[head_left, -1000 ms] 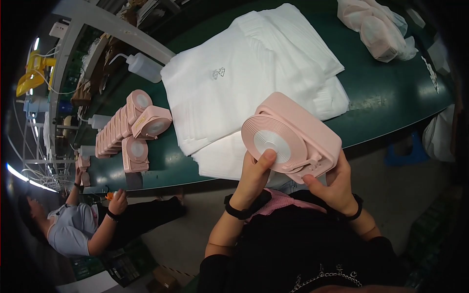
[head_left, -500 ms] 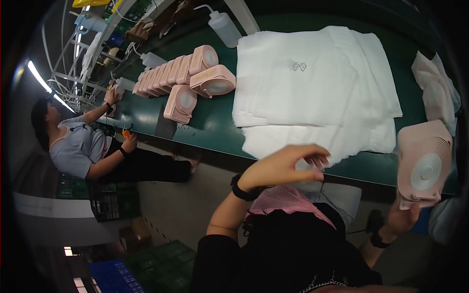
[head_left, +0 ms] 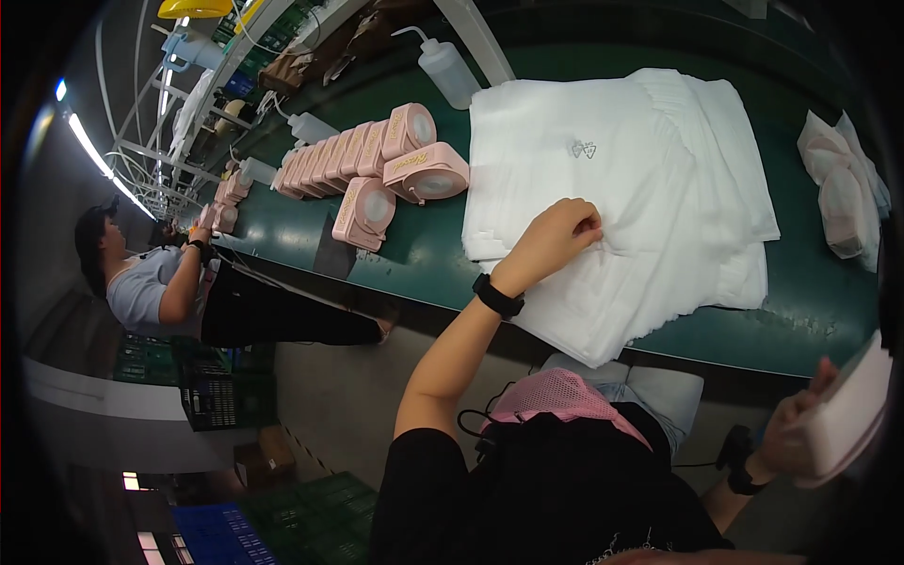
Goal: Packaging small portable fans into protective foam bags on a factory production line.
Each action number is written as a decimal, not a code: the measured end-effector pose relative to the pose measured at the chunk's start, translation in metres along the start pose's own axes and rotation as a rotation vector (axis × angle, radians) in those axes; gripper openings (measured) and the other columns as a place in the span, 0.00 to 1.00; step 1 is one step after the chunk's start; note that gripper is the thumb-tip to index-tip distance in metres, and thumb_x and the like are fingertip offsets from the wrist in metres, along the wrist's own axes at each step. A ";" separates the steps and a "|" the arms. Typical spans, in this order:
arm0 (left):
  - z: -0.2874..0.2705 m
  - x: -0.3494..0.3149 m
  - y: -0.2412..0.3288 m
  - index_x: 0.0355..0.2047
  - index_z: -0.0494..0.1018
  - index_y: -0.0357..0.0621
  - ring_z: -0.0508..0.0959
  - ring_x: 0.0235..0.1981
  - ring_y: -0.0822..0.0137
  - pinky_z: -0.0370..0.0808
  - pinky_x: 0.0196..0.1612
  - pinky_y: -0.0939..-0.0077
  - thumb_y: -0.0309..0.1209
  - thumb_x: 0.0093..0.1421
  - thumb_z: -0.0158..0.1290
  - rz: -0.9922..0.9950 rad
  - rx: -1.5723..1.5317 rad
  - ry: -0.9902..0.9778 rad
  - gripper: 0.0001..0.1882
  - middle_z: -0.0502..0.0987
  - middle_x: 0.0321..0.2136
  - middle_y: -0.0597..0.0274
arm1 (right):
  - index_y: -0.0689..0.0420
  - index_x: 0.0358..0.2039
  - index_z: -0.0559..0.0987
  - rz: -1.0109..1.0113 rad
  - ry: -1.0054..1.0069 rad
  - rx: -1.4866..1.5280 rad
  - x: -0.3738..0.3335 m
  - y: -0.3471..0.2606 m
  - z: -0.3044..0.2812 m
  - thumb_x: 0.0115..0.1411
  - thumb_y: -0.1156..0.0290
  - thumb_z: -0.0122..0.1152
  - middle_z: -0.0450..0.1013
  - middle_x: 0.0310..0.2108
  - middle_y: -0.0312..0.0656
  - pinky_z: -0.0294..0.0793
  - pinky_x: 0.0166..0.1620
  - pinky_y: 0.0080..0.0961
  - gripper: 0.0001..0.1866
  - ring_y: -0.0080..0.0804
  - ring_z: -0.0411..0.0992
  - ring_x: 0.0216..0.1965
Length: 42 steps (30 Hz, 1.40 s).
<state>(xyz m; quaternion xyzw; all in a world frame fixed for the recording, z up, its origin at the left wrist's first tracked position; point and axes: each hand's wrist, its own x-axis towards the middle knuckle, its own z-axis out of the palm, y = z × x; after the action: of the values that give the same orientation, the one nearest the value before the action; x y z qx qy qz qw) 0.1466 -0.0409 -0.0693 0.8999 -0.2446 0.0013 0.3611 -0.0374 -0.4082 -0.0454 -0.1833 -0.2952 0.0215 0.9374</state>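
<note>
While pink units [head_left: 348, 155] stand leftward, left fingers [head_left: 582, 218] pinch a white sheet [head_left: 603, 292], right fingers [head_left: 824, 377] grip another unit [head_left: 852, 414].

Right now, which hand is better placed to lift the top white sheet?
Probably the left hand: it appears to pinch the creased white sheet, while the right hand holds a pale pink device farther right.

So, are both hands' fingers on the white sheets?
No, the left fingers pinch the sheets; the right fingers hold a pale pink device.
</note>
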 end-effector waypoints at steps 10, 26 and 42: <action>0.053 -0.024 0.088 0.33 0.74 0.36 0.70 0.29 0.78 0.67 0.31 0.83 0.29 0.59 0.50 -0.074 -0.819 -0.233 0.08 0.74 0.25 0.65 | 0.60 0.60 0.56 0.102 0.595 0.027 -0.028 0.105 -0.040 0.49 0.62 0.54 0.63 0.56 0.46 0.57 0.61 0.41 0.38 0.42 0.61 0.57; 0.044 -0.050 0.093 0.37 0.69 0.37 0.72 0.32 0.79 0.70 0.36 0.85 0.31 0.64 0.47 -0.381 -1.065 0.167 0.09 0.74 0.31 0.67 | 0.52 0.60 0.58 0.269 0.791 -0.065 -0.050 0.069 -0.009 0.46 0.55 0.60 0.63 0.56 0.44 0.66 0.56 0.42 0.41 0.43 0.63 0.56; 0.060 -0.063 0.095 0.39 0.69 0.36 0.69 0.31 0.82 0.66 0.37 0.88 0.30 0.64 0.47 -0.582 -1.605 0.346 0.09 0.73 0.30 0.67 | 0.64 0.58 0.57 0.355 0.705 -0.279 -0.030 0.095 -0.026 0.41 0.59 0.69 0.65 0.53 0.50 0.69 0.54 0.36 0.47 0.40 0.67 0.52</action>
<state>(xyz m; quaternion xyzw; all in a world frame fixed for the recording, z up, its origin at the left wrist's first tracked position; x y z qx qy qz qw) 0.0391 -0.1111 -0.0627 0.3876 0.1264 -0.1269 0.9042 -0.0409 -0.3332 -0.1156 -0.3529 0.0801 0.0786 0.9289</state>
